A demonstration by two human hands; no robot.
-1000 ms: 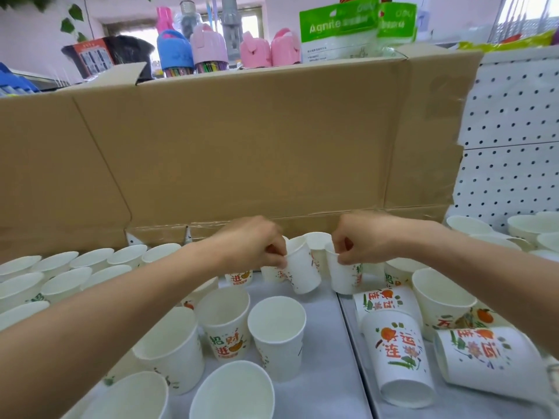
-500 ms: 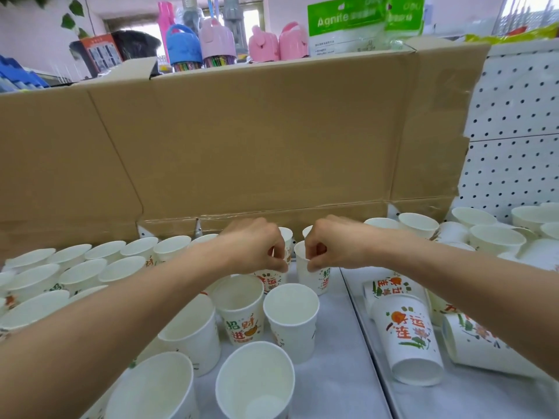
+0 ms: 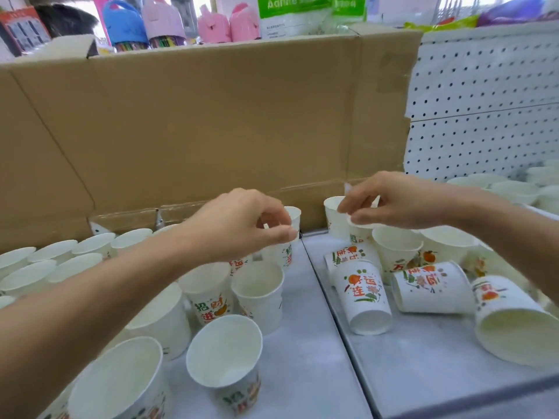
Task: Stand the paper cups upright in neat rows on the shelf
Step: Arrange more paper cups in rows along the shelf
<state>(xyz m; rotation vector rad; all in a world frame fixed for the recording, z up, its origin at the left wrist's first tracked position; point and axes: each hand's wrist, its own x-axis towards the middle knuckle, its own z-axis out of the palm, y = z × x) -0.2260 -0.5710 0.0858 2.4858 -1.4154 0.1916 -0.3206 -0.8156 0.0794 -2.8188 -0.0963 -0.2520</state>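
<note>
White paper cups with red and green print cover the grey shelf [image 3: 305, 367]. My left hand [image 3: 242, 225] reaches to the back middle and pinches the rim of an upright cup [image 3: 286, 252]. My right hand [image 3: 396, 201] is further right, with thumb and fingers pinching the rim of another upright cup [image 3: 358, 235], next to a standing cup [image 3: 332, 214]. Neat rows of upright cups [image 3: 54, 252] fill the left. Loose upright cups [image 3: 223, 355] stand in front. On the right several cups lie tipped over [image 3: 432, 288], and one rests mouth towards me [image 3: 364, 300].
A tall cardboard sheet [image 3: 211, 116] walls off the back of the shelf. White pegboard [image 3: 484, 116] stands at the right, with more upright cups [image 3: 511, 189] below it. A seam [image 3: 332, 313] splits the shelf into two panels. Goods sit on top behind the cardboard.
My right hand has moved right, from the middle cup to one on the right panel. My left hand stays at the back middle cups.
</note>
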